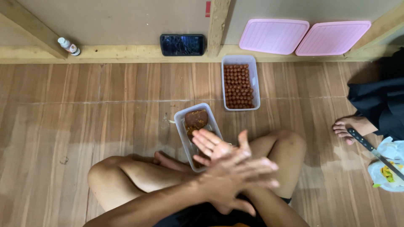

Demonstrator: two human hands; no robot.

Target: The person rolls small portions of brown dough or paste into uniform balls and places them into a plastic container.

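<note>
Two palms pressed flat together at lower centre, left hand (240, 178) over right hand (212, 145), fingers spread wide, anything between them hidden. Just above, touching nothing: clear rectangular plastic tub (182, 126) with brown dough lump (196, 119). Farther up, clear tub of small brown balls (238, 86).

Brown wood-grain plank floor (84, 109), evenly lit, faint scuffs. Plain beige panel wall (118, 19) framed by pale timber studs (219, 23) and a base rail (126, 54). Two pink ribbed plastic lids (273, 35) lean against it.
</note>
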